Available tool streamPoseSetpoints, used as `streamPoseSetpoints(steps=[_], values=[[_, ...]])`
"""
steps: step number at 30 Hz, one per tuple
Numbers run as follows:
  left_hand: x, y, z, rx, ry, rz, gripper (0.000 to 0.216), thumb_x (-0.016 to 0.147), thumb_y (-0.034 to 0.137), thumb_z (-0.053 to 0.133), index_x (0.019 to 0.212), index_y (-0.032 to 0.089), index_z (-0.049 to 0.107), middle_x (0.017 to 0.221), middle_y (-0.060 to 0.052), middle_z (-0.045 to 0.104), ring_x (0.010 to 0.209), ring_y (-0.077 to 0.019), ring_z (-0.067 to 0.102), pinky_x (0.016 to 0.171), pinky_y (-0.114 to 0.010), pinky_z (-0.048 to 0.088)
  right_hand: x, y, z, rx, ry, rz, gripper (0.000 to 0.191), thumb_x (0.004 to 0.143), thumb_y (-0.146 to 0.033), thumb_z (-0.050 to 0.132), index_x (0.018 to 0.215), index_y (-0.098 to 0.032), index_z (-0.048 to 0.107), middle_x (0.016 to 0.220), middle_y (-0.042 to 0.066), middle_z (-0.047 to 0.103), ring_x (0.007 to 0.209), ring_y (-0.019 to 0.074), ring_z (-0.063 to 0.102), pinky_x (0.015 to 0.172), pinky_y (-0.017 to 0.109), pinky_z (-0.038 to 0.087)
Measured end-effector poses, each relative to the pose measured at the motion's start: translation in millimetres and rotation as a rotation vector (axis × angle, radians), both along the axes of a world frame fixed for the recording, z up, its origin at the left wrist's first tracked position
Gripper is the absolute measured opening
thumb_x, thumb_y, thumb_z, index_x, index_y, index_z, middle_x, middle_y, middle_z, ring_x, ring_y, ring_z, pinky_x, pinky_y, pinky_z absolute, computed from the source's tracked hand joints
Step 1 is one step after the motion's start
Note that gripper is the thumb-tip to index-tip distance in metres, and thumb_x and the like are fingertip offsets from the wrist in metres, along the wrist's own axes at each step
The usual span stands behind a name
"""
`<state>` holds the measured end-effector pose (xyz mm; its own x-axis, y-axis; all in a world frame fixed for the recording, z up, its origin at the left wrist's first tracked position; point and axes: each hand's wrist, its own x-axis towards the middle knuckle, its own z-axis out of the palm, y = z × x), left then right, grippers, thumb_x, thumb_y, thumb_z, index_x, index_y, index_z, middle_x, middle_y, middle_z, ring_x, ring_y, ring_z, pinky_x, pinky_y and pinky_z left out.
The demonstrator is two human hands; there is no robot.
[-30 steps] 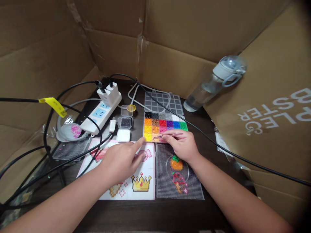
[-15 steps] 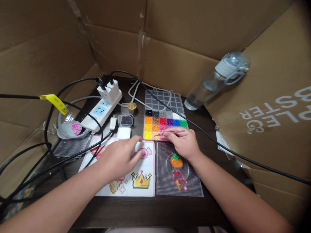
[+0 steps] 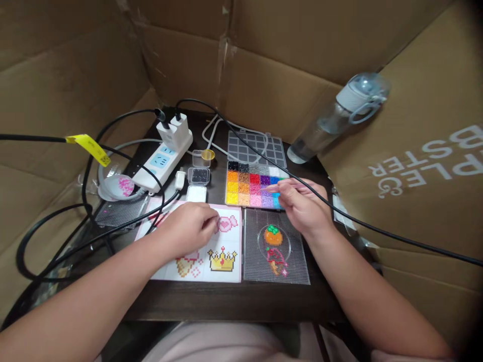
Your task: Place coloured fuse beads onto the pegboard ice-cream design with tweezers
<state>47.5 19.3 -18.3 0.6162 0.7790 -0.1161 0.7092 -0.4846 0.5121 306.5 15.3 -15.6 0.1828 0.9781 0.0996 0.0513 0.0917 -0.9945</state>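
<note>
My right hand [image 3: 307,206] pinches a pair of pink tweezers [image 3: 272,188], their tips over the middle columns of the bead box [image 3: 249,206], near the pink and purple beads. My left hand [image 3: 192,226] lies on the pattern sheet [image 3: 234,240] with its fingers curled in beside the candy picture; nothing shows in them. To the right of the sheet is a clear pegboard [image 3: 252,251]. An orange fruit made of beads [image 3: 273,235] sits on it, above a partly filled pink, red and brown bead figure [image 3: 276,262].
Small clear cases of black beads [image 3: 199,176] and white beads [image 3: 196,194] stand behind my left hand. A power strip [image 3: 162,166] and looping black cables [image 3: 90,206] occupy the left. A water bottle [image 3: 324,120] leans at the right against cardboard walls [image 3: 283,75].
My right hand has moved right with the tweezers, whose tips have left the orange and tan beads. The left hand's fingers have curled in. The whole view has tilted slightly.
</note>
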Motion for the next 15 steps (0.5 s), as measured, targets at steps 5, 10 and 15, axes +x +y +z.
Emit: streamPoseSetpoints(steps=[5,10,15], values=[[-1,2,-0.5,0.006,-0.014,0.006,0.027,0.087,0.024,0.044,0.083,0.019,0.071,0.081,-0.005,0.071,0.074,-0.0193,0.061,0.066,-0.031,0.039,14,-20,5.3,-0.048,0.210,0.004,0.020,0.069,-0.036,0.083,0.075,-0.021,0.071,0.072,0.005,0.077,0.039,0.0045,0.036,0.036,0.021,0.021],[-1,0,-0.1,-0.018,-0.014,-0.010,0.022,0.084,0.030,0.053,0.085,0.019,0.071,0.078,-0.004,0.069,0.069,-0.0173,0.058,0.064,-0.029,0.038,28,-59,0.3,-0.124,0.288,-0.057,0.019,0.064,-0.034,0.086,0.072,-0.023,0.072,0.072,0.005,0.078,0.038,0.0031,0.029,0.035,0.018,0.020],[0,-3,0.2,-0.053,-0.013,0.003,0.023,0.081,0.039,0.057,0.082,0.020,0.071,0.078,-0.004,0.069,0.069,-0.0164,0.058,0.063,-0.028,0.038,32,-90,-10.7,-0.127,0.340,-0.104,0.011,0.068,-0.028,0.083,0.073,-0.026,0.074,0.072,0.004,0.078,0.039,0.0035,0.030,0.035,0.017,0.020]])
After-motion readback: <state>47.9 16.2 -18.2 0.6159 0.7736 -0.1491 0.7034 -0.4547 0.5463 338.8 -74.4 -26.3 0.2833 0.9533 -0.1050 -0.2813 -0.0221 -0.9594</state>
